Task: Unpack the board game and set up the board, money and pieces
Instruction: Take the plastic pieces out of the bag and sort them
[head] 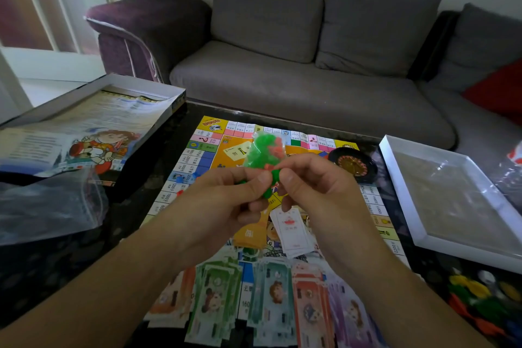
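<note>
Fingers [262, 178] pinching piece bag [261, 150]

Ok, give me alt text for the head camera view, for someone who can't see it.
Both hands, left hand and right hand, pinch a clear bag of green and red pieces above a colourful game board. Rows of paper money lie along its near edge; a small roulette wheel sits at right.
</note>
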Motion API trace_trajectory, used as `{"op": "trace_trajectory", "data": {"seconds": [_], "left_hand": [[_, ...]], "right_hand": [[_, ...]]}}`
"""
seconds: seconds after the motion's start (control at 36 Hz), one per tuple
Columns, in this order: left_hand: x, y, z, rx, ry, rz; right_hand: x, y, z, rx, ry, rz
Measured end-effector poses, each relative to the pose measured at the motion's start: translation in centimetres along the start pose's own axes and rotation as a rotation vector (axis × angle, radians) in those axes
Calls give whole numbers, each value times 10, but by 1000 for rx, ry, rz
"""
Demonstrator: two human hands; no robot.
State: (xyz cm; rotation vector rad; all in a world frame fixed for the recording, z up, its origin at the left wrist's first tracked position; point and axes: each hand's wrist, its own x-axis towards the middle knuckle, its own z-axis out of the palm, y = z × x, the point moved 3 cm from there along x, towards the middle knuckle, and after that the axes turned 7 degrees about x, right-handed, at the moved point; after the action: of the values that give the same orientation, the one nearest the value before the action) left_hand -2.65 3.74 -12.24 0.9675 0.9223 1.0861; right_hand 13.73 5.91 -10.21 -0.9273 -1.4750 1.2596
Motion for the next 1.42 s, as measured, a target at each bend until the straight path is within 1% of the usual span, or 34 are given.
{"op": "trace_trajectory", "data": {"seconds": [0.19, 0.28, 0.44, 0.53, 0.64, 0.75, 0.92, 1.06, 1.19, 1.25, 1.42], "left_hand": [[-2, 1, 1, -10, -78, -28], [-3, 1, 0, 9, -114, -58], [-3, 1, 2, -103, -106, -56], [-3, 1, 4, -117, -113, -51], [-4, 1, 5, -117, -110, -52], [-3, 2, 4, -122, -104, -50], [-2, -1, 3, -162, -97, -66], [0, -5, 3, -197, -74, -70], [0, -5, 4, -224, -57, -69], [0, -6, 5, -238, -53, -69], [-1, -4, 6, -240, -47, -64]], "right_hand": [[1, 1, 0, -61, -51, -52], [2, -2, 1, -164, -99, -108], [1, -5, 0, -346, -111, -215], [-1, -8, -1, -431, -132, -301], [-2, -9, -2, -498, -163, -364], [-2, -7, -1, -484, -105, -385], [1, -6, -2, -410, -105, -343], [2, -4, -2, -475, -90, -385], [-5, -4, 3, -650, -55, -564], [-7, -3, 5, -695, -34, -606], [-8, -3, 8, -737, -53, -624]]}}
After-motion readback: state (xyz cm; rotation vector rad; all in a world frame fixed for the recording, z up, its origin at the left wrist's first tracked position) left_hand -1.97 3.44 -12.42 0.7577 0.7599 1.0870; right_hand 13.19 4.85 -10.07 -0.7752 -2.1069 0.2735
